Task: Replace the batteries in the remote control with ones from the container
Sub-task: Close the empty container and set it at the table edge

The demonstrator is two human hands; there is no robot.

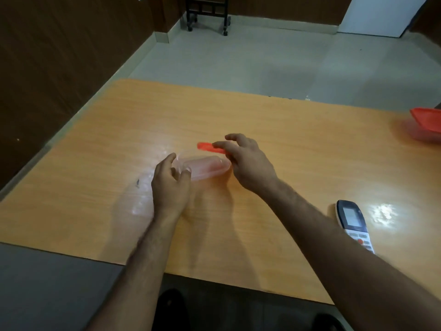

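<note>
A small clear plastic container (207, 168) lies on the wooden table (298, 144) near its middle. My left hand (170, 185) grips the container's left end with thumb and fingers. My right hand (245, 161) holds the container's red lid (206, 146) lifted just above and behind the container's rim. The image is blurred and I cannot make out what lies inside the container. A white remote control (354, 223) with a screen lies face up at the right, beside my right forearm.
A second container with a red lid (427, 124) sits at the table's far right edge. Beyond the table lie a pale tiled floor and a dark wheeled stand (207, 13). A brown wall runs along the left.
</note>
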